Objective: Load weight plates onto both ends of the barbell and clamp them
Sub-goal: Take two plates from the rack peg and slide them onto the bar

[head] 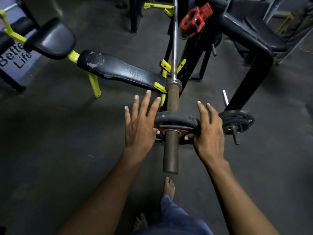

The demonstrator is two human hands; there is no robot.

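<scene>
A barbell (pixel 174 48) rests on yellow rack hooks, its rusty sleeve (pixel 171 150) pointing toward me. A black weight plate (pixel 176 118) with a red centre sits halfway along the sleeve. My left hand (pixel 140 126) presses on the plate's left edge, thumb on its face and fingers spread. My right hand (pixel 209 131) holds the plate's right edge the same way. A red barbell clamp (pixel 194 20) lies on the black frame at the upper right, away from both hands.
A worn black bench (pixel 122 70) on yellow legs lies to the left. A black plate-storage frame (pixel 250 53) stands on the right with a stack of plates (pixel 237 122) on its peg. My bare feet (pixel 168 187) are under the sleeve end.
</scene>
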